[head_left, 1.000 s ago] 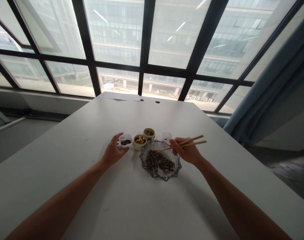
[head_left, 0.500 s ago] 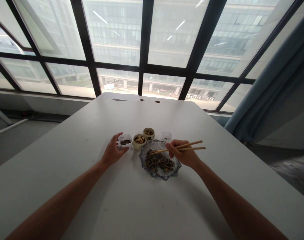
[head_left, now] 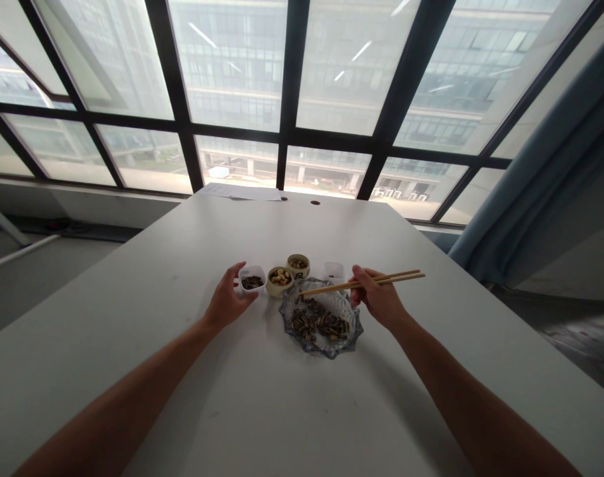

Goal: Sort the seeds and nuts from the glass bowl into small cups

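My left hand (head_left: 229,296) is closed round the left side of a small white cup (head_left: 252,280) with dark seeds in it. My right hand (head_left: 374,293) grips a pair of wooden chopsticks (head_left: 391,278), whose tips lie close together over the far left part of a scalloped glass bowl (head_left: 354,338). Striped seeds (head_left: 317,321) cover the bottom of this bowl. Whether the tips hold a seed is too small to tell. Beside the white cup stands a round cup (head_left: 280,290) of nuts, and a second round cup (head_left: 298,264) with nuts is just behind it.
Another white cup (head_left: 334,270) stands behind the glass bowl, near my right hand. Papers (head_left: 242,192) lie at the far edge of the white table (head_left: 262,411). Beyond are large windows, with a blue curtain (head_left: 535,165) on the right.
My right hand has moved right and slightly up, and the chopstick tips have risen from the seeds towards the bowl's far rim. My left hand remains at the white cup.
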